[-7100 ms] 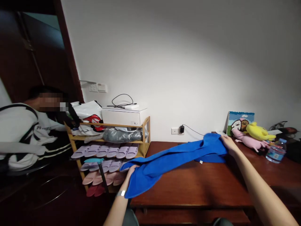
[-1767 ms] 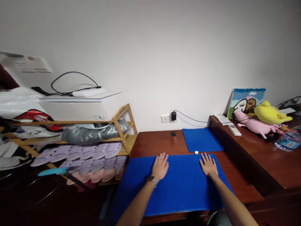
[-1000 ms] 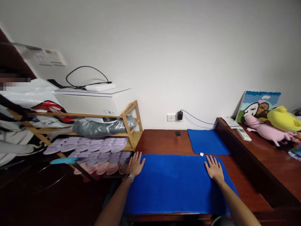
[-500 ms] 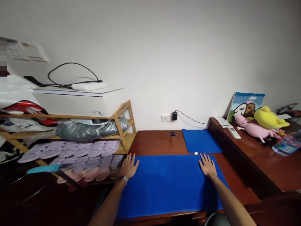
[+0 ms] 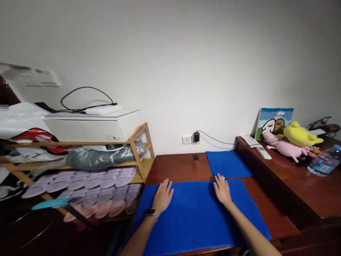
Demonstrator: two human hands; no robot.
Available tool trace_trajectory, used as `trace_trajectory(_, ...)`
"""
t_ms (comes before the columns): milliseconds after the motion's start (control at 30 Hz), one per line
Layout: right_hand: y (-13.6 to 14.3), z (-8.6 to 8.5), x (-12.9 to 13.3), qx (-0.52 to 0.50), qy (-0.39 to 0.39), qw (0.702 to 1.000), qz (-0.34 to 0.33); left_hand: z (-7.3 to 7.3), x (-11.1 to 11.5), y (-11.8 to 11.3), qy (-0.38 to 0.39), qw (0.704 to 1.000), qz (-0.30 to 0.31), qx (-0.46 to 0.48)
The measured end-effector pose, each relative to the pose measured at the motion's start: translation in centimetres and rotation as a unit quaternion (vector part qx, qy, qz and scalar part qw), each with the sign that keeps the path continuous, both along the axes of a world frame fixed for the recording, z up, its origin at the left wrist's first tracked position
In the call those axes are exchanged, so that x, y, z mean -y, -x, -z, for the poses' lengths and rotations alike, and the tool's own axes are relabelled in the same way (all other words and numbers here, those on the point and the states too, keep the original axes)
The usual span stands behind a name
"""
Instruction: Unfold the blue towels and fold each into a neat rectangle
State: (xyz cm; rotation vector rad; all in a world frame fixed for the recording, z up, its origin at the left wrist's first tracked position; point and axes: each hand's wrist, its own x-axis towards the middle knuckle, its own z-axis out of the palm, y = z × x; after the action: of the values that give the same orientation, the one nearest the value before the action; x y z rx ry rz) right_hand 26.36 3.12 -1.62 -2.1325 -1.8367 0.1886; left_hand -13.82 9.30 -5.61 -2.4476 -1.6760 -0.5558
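Note:
A large blue towel lies spread out flat on the brown wooden desk. Over its left part is my left hand, open with fingers forward and a watch on the wrist. My right hand, also open, is at the towel's far edge, its fingertips close to a small white tag. Neither hand holds anything. Behind it, to the right, a smaller blue cloth lies flat. Whether the palms press on the towel, I cannot tell.
A wooden rack with purple slippers and a white box stands left. On the raised right surface are a remote control, a pink plush toy, a yellow plush toy and a plastic bottle. A black plug sits in the wall.
Both hands have moved inward over the large towel, the left to the right and the right to the left. The view has tilted up slightly.

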Motion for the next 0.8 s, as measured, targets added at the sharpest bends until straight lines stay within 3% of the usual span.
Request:
trace_trajectory(67, 5.2, -0.8, -0.4, -0.017, -0.024, 0.995, -0.099, 0.0, 1.0, -5.3, 0.01, 0.997, 0.07, -0.004)
trace_trajectory(133, 9.4, -0.9, -0.4, -0.013, -0.005, 0.984, -0.179, 0.1, 1.7, -9.7, 0.034, 0.994, 0.1, -0.004)
trace_trajectory(200, 11.2, -0.3, -0.1, -0.005, 0.035, 0.978, -0.206, 0.4, 2.0, -11.7, 0.064, 0.994, 0.092, -0.001)
trace_trajectory(233, 10.9, 0.0, 0.1, -0.001, 0.05, 0.978, -0.201, 0.6, 1.9, -11.5, 0.076, 0.994, 0.079, 0.001)
trace_trajectory(333, 5.6, 1.0, 0.7, 0.019, 0.075, 0.987, -0.142, 1.2, 1.3, -6.8, 0.087, 0.996, 0.018, 0.009)
trace_trajectory(467, -6.4, 2.2, 1.9, 0.052, 0.117, 0.992, 0.005, 1.5, 0.4, 3.2, 0.088, 0.992, -0.09, -0.011)
trace_trajectory(533, -11.0, 3.0, 2.6, 0.065, 0.118, 0.989, 0.063, 1.4, 0.2, 6.8, 0.093, 0.988, -0.117, -0.03)
trace_trajectory(633, -14.2, 4.4, 2.9, 0.072, 0.108, 0.988, 0.086, 1.4, 0.2, 8.9, 0.091, 0.987, -0.124, -0.045)
trace_trajectory(800, -14.1, 5.1, 2.4, 0.067, 0.094, 0.99, 0.085, 1.2, 0.3, 8.4, 0.084, 0.986, -0.132, -0.062)
